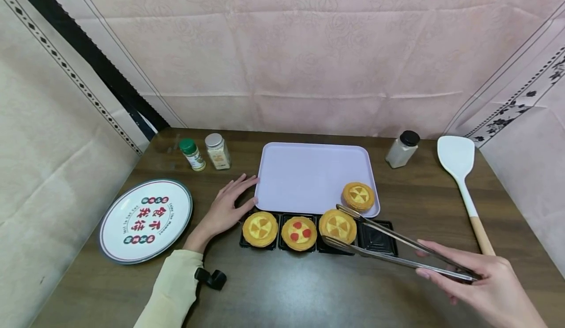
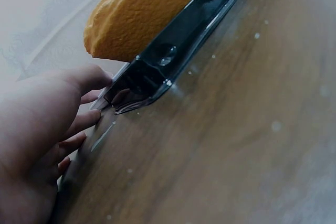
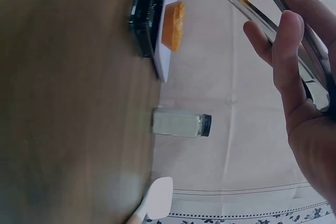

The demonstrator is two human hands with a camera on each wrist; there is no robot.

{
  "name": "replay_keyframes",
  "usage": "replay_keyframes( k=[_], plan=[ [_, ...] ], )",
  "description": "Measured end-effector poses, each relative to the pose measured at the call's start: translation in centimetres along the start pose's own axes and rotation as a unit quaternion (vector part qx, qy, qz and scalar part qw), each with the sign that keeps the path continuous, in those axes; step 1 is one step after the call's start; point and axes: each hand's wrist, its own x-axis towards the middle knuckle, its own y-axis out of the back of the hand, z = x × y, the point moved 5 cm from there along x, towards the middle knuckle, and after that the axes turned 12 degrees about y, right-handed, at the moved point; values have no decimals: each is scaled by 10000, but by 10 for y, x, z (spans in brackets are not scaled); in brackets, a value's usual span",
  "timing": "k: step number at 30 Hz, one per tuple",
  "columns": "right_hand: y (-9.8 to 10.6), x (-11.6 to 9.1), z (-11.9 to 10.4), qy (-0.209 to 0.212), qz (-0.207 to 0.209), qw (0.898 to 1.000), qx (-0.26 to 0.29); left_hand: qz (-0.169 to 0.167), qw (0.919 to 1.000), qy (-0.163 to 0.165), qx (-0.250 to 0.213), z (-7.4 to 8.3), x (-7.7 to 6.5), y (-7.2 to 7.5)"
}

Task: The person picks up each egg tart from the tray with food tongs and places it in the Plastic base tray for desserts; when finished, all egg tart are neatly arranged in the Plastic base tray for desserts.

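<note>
Tart [image 1: 337, 226] between tongs [image 1: 388, 242]; lavender tray [image 1: 309, 171] just behind.

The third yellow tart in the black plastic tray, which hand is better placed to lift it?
Right. The right hand grips the metal tongs, tips either side of that yellow tart; the left hand rests flat.

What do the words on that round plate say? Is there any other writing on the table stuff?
Round plate: four big red Chinese characters in the middle, seen upside down, with small curved black lettering beside them; all too small and turned to read for sure.
Green-capped jar and silver-capped jar: labels too blurred to read.
Black-capped jar: no writing shows.
Nothing else carries readable text.
</note>
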Motion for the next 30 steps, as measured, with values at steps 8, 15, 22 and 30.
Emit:
replay_keyframes(
  k=[8, 15, 22, 30],
  plan=[
    [-9, -7, 6, -170, -289, 9994, -46, -5, 10000, 28, 22, -2, 1, 0],
    [-14, -9, 12, -47, -141, 9999, 39, -39, 10000, 55, 34, -3, 1, 0],
    [-15, -9, 14, 165, -207, 9996, -26, -49, 10000, 68, 44, -3, 2, 0],
    [-11, -3, 16, -567, -221, 9963, 607, -48, 10000, 34, 31, -3, 2, -1]
  ],
)
